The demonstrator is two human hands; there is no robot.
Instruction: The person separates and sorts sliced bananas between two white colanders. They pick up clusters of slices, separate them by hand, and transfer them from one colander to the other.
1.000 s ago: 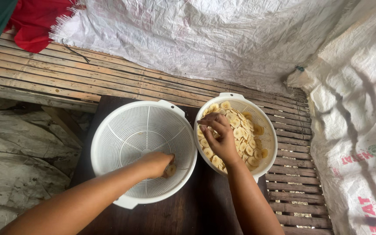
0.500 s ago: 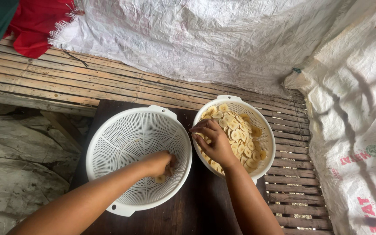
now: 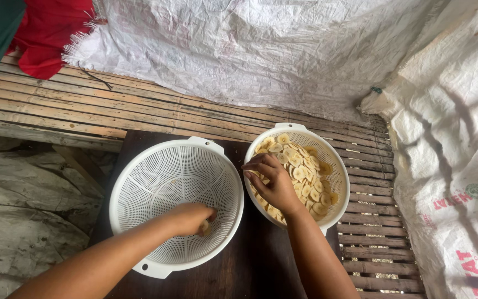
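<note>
Since the earlier frames the view has drifted a little, so both bowls sit lower and more to the right, while the hands have hardly shifted: the left hand remains down inside the white colander and the right hand remains over the sliced fruit. The left hand is curled loosely on the colander's floor near its right wall, with a small pale slice showing at the fingertips; whether it truly pinches that slice cannot be told. The colander is round, perforated all over, with two small tab handles, and otherwise holds nothing visible. Just beside it, nearly rim to rim, stands a smaller white strainer bowl heaped with banana slices, thin round discs, pale yellow with darker centres. The right hand rests on the left part of that heap, fingers bent and closing on some slices, palm down. Both bowls stand on a dark wooden table. Behind it runs a slatted bamboo platform, with white woven sacking draped at the back and right, and a red cloth at the upper left.
</note>
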